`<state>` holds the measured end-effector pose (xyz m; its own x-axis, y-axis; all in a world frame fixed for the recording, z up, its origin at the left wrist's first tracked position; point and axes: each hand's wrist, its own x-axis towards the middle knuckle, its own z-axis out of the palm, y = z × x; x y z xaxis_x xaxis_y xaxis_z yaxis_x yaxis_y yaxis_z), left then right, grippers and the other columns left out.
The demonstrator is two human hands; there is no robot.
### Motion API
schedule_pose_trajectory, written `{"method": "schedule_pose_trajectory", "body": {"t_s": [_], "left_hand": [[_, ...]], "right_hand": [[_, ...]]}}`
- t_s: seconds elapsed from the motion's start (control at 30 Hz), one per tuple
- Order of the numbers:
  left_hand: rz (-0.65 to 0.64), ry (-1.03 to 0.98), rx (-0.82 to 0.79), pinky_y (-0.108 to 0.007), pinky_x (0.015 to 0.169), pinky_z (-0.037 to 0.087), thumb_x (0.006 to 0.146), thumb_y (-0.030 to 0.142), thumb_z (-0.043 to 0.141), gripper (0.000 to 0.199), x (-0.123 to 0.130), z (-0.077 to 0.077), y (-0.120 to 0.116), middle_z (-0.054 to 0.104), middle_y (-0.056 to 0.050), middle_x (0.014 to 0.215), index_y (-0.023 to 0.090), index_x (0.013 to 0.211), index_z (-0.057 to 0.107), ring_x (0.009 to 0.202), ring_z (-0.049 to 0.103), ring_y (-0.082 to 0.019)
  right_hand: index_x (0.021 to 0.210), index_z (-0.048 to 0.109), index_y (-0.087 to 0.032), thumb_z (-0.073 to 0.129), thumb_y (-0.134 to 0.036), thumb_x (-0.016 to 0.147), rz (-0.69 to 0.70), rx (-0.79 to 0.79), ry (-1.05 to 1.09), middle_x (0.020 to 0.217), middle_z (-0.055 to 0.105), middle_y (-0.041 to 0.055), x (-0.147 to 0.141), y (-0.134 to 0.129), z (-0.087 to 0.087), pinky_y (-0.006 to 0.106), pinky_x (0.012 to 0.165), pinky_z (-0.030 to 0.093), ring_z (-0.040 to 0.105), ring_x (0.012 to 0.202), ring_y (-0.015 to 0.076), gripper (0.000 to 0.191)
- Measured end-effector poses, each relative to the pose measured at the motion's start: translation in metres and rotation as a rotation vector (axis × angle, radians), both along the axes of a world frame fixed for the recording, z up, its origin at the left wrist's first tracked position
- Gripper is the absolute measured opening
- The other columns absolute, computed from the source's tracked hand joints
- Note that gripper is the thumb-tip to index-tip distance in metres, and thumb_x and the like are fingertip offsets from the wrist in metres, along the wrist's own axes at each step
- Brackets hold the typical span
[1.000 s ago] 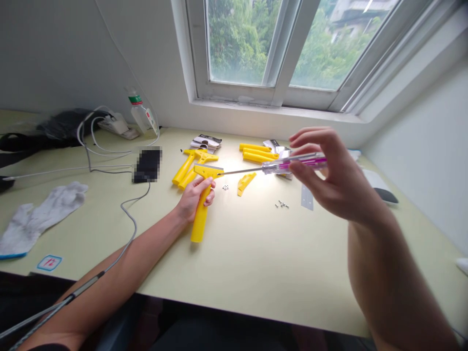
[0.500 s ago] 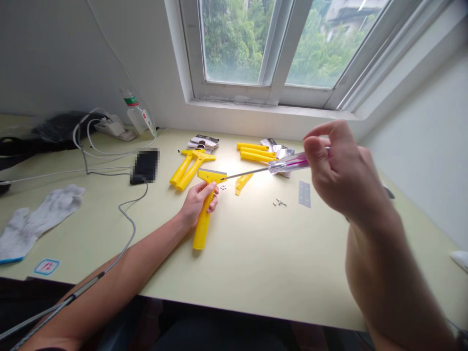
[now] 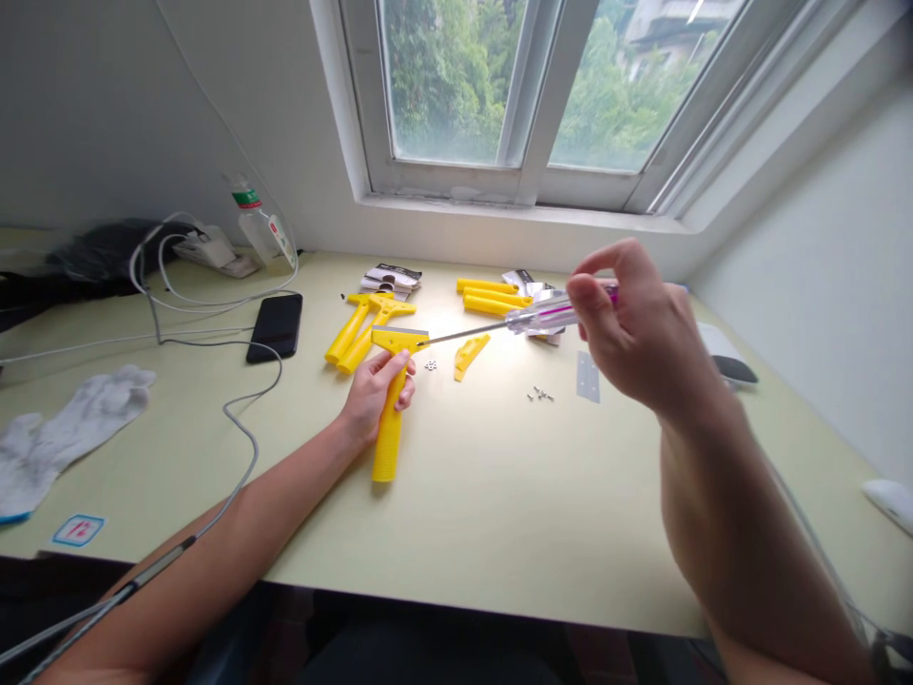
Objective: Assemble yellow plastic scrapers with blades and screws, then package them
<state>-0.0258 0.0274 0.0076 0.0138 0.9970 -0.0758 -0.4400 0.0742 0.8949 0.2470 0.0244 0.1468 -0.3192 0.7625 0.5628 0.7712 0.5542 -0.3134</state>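
Observation:
Wrapped round the neck of a yellow scraper, my left hand holds it head up, with a metal blade along its top edge. My right hand grips the clear and purple handle of a screwdriver. The screwdriver's tip meets the right side of the scraper head; the screw there is too small to make out. Right of the scraper lie small nuts and a loose yellow head piece. Several screws and a flat grey blade plate rest farther right.
Two yellow scrapers lie behind my left hand, near black-and-white packets. Yellow handles sit by the window wall. Leftward are a phone, cables, a bottle and white gloves. A computer mouse is at far right.
The whole view has shifted slightly, so most things appear a little farther left. The screwdriver tip stays at the scraper head, and both hands keep their holds.

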Motion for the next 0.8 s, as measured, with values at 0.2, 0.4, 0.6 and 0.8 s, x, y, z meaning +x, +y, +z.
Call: {"method": "schedule_pose_trajectory", "body": {"t_s": [0.2,0.4,0.6,0.8], "left_hand": [[0.022,0.003,-0.002,-0.015,0.035,0.030,0.080,0.031,0.070,0.023,0.001,0.001,0.000,0.055,0.001,0.079,0.013,0.077,0.056,0.043,0.045,-0.002],[0.044,0.004,-0.018,-0.015,0.035,0.030,0.078,0.032,0.072,0.025,0.001,0.001,0.000,0.055,0.002,0.078,0.014,0.076,0.055,0.043,0.046,-0.002],[0.056,0.011,-0.018,-0.015,0.035,0.030,0.077,0.032,0.073,0.026,0.001,0.000,0.001,0.055,0.002,0.078,0.014,0.076,0.055,0.043,0.046,-0.002],[0.054,0.005,-0.018,-0.015,0.035,0.031,0.076,0.033,0.074,0.027,0.001,0.001,0.001,0.055,0.002,0.077,0.014,0.075,0.055,0.043,0.046,-0.002]], "right_hand": [[0.123,0.052,-0.024,0.052,-0.049,0.091,-0.063,-0.006,-0.020,0.096,0.069,0.0064,-0.003,0.000,-0.003,0.038,0.067,0.054,0.068,0.073,0.0218,0.040],[0.127,0.048,-0.026,0.051,-0.049,0.091,-0.014,-0.027,-0.017,0.099,0.070,0.0074,-0.003,0.006,-0.007,0.039,0.068,0.053,0.068,0.074,0.0230,0.043],[0.127,0.049,-0.023,0.056,-0.049,0.089,0.044,-0.072,0.011,0.096,0.071,0.0066,0.000,0.013,-0.010,0.037,0.065,0.054,0.068,0.069,0.0210,0.046],[0.126,0.051,-0.025,0.059,-0.050,0.087,0.061,-0.052,0.021,0.100,0.071,0.0078,-0.001,0.012,-0.011,0.037,0.069,0.055,0.069,0.074,0.0215,0.047]]}}
